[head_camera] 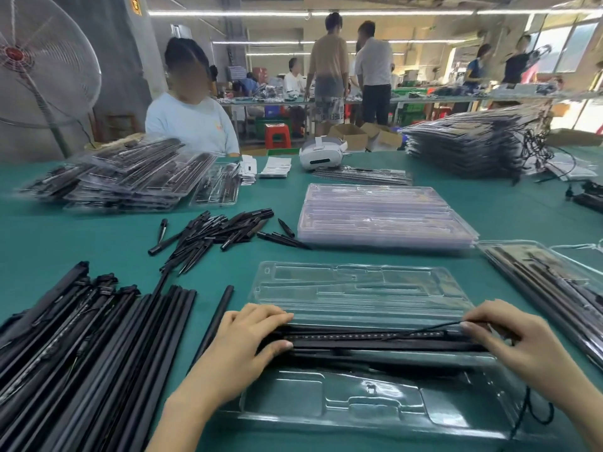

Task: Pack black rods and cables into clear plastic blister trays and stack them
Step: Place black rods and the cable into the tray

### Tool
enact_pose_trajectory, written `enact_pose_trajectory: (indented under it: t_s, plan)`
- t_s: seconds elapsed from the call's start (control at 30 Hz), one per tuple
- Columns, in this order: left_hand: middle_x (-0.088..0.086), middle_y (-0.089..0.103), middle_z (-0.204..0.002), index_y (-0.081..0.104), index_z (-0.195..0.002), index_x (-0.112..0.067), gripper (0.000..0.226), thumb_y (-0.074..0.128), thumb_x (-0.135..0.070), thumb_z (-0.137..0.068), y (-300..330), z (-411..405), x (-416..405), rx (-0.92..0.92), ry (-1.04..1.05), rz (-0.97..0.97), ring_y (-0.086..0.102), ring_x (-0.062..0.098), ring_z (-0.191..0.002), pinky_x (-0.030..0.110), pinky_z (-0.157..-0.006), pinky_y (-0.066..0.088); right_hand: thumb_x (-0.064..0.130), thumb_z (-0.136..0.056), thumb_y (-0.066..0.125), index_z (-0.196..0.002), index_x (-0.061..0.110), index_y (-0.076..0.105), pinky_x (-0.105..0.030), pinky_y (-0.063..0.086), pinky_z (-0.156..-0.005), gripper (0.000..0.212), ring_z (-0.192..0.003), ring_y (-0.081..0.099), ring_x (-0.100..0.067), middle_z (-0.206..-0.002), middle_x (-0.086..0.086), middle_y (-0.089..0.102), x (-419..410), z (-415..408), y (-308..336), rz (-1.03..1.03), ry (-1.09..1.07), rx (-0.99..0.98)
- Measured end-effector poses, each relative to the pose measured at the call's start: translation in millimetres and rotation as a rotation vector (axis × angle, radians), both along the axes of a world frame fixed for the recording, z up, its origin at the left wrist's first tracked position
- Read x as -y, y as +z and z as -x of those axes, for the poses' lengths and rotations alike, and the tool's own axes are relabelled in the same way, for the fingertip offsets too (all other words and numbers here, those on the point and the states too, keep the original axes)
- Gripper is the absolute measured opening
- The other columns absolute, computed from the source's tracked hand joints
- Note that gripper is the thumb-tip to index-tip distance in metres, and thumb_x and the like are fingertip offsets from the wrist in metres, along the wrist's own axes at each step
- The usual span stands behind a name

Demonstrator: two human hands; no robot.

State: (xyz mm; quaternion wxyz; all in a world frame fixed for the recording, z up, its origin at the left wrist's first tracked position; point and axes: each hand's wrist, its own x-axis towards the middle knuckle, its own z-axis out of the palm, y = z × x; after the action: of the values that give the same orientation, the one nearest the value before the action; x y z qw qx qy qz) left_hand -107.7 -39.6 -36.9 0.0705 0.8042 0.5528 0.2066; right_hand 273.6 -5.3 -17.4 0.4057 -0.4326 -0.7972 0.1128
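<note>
Head view: our left hand (pixel 251 334) grips the black rods (pixel 375 341) in the open blister tray (pixel 359 402) at 6 o'clock, while our right hand (pixel 509 337) pinches the thin cable (pixel 434 328).

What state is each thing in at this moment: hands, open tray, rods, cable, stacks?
left hand: grips the left end of the rods
right hand: pinches the cable, fingers over the rods' right end
rods: lying lengthwise in the tray's channels
open tray: unfolded flat, front pockets unfilled
cable: thin, trailing loose
empty tray stack: unfilled, piled
loose rods: unpacked, heaped
packed trays: filled, stacked
</note>
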Motion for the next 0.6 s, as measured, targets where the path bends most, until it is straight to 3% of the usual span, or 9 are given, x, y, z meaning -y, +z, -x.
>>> enact_pose_trajectory:
  t_s: [0.2,0.37,0.5,0.6]
  plan:
    - [-0.032,0.042,-0.103,0.055,-0.112,-0.043,0.023,0.051,-0.051,-0.091,-1.1,-6.2,-0.6,0.013,0.019,0.020,0.031,-0.015,-0.104,0.016,-0.096,0.015,0.002,-0.077,0.074,-0.080,0.020,0.070,-0.016,0.040,-0.061,0.018,-0.063,0.051,-0.010,-0.071,0.014,0.060,-2.2,2.7,-3.9,-0.134,0.040,-0.130]
    - [-0.027,0.036,-0.103,0.050,-0.113,-0.041,0.024,0.044,-0.054,-0.093,0.1,-8.9,-1.5,-0.021,0.004,0.074,0.028,-0.008,-0.100,0.021,-0.097,0.017,0.000,-0.075,0.073,-0.081,0.019,0.070,-0.016,0.040,-0.062,0.021,-0.063,0.051,-0.010,-0.071,0.014,0.060,-4.3,3.6,-5.3,-0.146,0.022,-0.137]
    - [-0.025,0.039,-0.104,0.042,-0.101,-0.040,0.012,0.048,-0.047,-0.094,4.7,-11.9,-4.2,-0.013,-0.016,0.125,0.028,0.002,-0.103,0.022,-0.090,0.019,0.000,-0.071,0.071,-0.081,0.017,0.071,-0.016,0.040,-0.062,0.020,-0.063,0.050,-0.009,-0.070,0.013,0.060,-2.0,5.8,-3.2,-0.167,-0.008,-0.121]
    - [-0.022,0.036,-0.098,0.035,-0.095,-0.046,0.021,0.055,-0.042,-0.092,5.9,-15.4,-2.1,0.087,0.007,0.218,0.022,0.008,-0.098,0.022,-0.087,0.024,0.010,-0.079,0.075,-0.081,0.014,0.071,-0.019,0.040,-0.062,0.006,-0.062,0.050,-0.010,-0.068,0.013,0.061,-0.8,4.0,-1.2,-0.196,-0.039,-0.117]
